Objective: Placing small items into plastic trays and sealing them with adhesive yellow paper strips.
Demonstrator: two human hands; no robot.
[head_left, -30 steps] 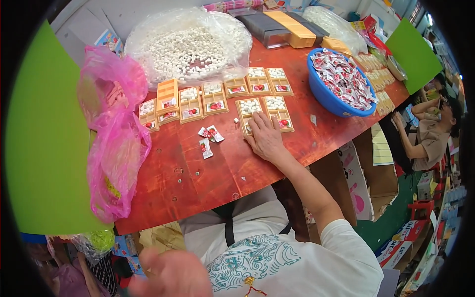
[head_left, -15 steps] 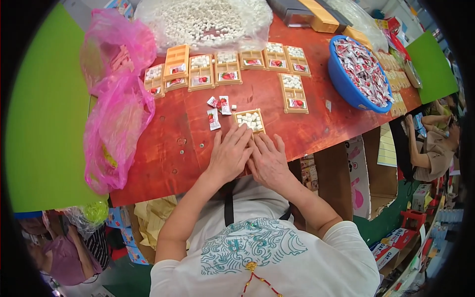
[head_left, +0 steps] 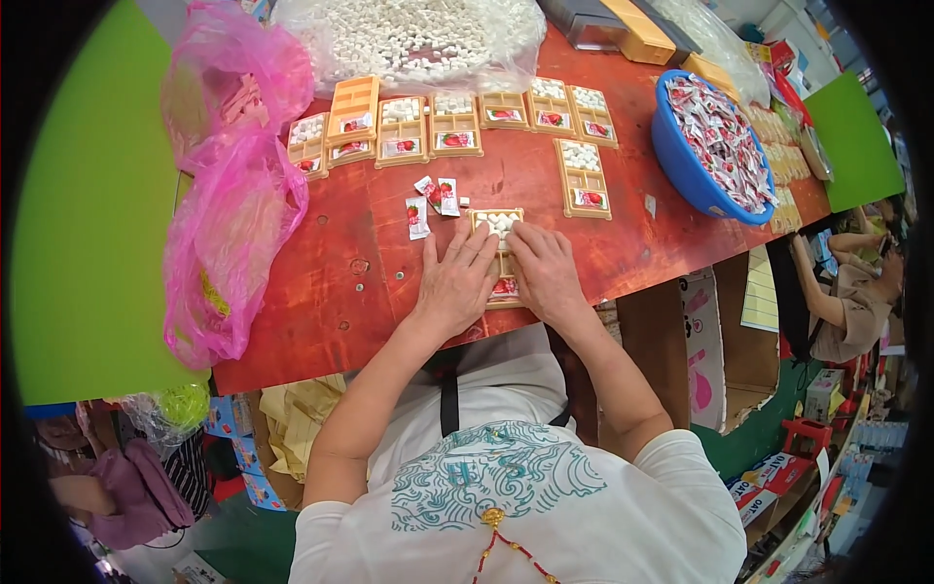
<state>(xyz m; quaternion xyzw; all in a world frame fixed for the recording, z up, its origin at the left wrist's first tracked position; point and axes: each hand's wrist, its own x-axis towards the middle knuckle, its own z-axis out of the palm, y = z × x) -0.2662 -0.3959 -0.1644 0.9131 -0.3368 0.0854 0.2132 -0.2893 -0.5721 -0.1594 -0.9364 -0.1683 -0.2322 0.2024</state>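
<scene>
A small yellow compartment tray [head_left: 505, 304] lies on the red table in front of me, between my hands. White cubes [head_left: 499, 222] fill its far compartment, and a red-and-white sachet [head_left: 504, 287] lies in the near one. My left hand [head_left: 455, 279] rests along the tray's left side, thumb apart and fingers stretched out, so open. My right hand [head_left: 547, 265] lies at the right side, its stretched fingertips on the cubes and far right rim. Both hands partly hide the tray. Loose strawberry sachets [head_left: 417, 218] and a single white cube [head_left: 464, 201] lie just beyond my left hand.
Several similar trays [head_left: 453, 125] stand in a row farther back, and another filled tray [head_left: 584, 179] sits to the right. A blue basin [head_left: 681, 173] heaped with sachets stands at right. Behind are a plastic bag of cubes [head_left: 418, 39] and, at left, pink bags [head_left: 233, 224].
My hands have moved apart from over the tray's near part to its two sides, uncovering the middle and the near sachet. My right fingers have shifted up onto the cubes.
</scene>
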